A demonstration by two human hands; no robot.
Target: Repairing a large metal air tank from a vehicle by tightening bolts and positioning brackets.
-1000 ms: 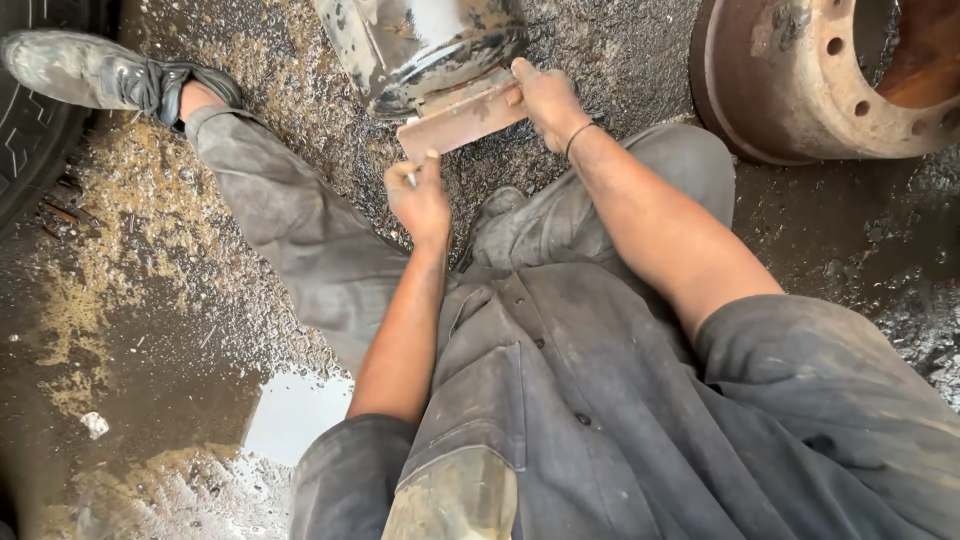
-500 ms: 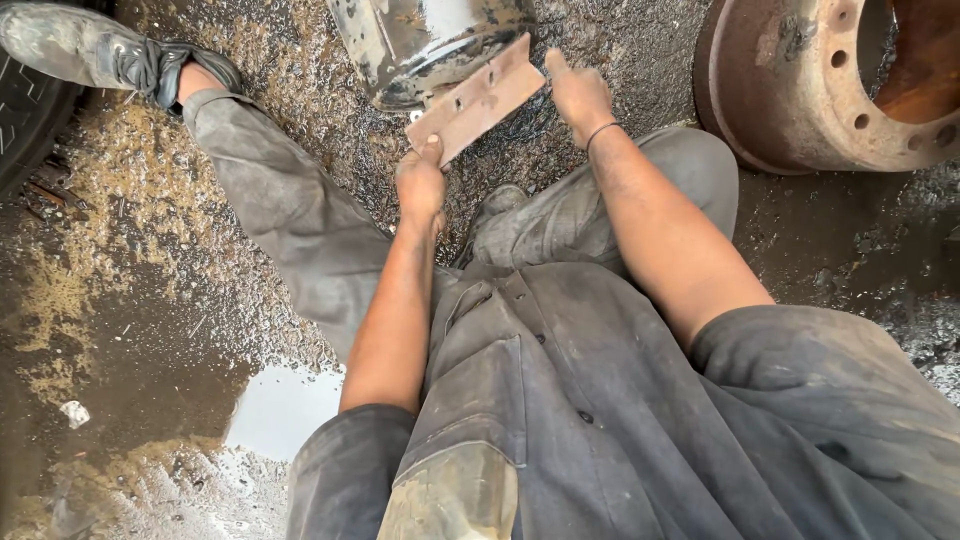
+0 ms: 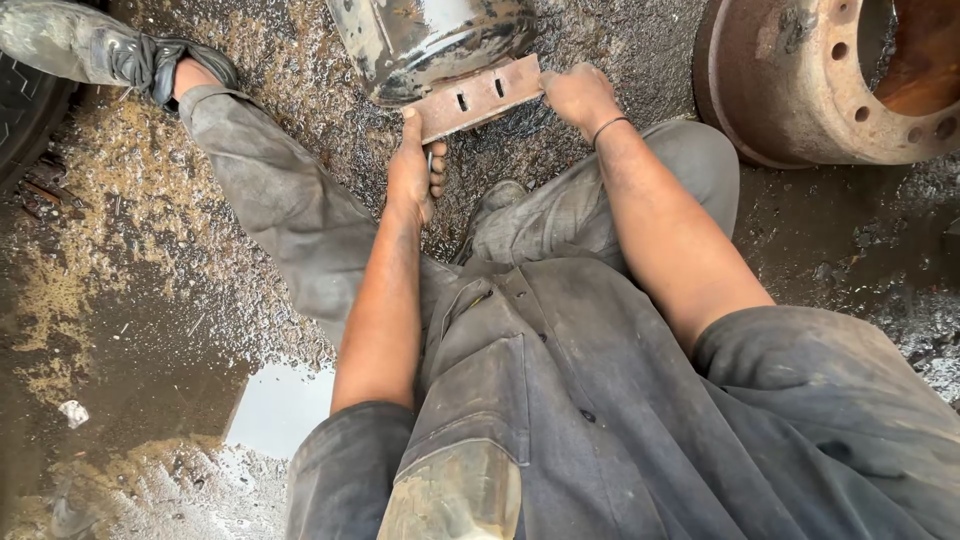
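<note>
Both hands grip a rusty slotted metal plate (image 3: 480,98) at upper centre, the left hand (image 3: 415,170) closed on its lower end, the right hand (image 3: 578,95) clasping its upper end, pressing it against a shiny metal cylinder (image 3: 430,35). Part of the cylinder looks scraped bright; dark patches remain. Metal filings litter the oily, wet floor (image 3: 150,300); a rusted brake drum (image 3: 800,90) sits upper right.

A flat metal plate (image 3: 478,97) is lying across the near rim of a metal drum (image 3: 425,38) at the far middle. The left hand (image 3: 415,175) is gripping the plate's left end, the right hand (image 3: 578,95) its right end. A brake drum (image 3: 800,85) is sitting far right on the ground (image 3: 130,260); a puddle (image 3: 275,405) is lying near left.
</note>
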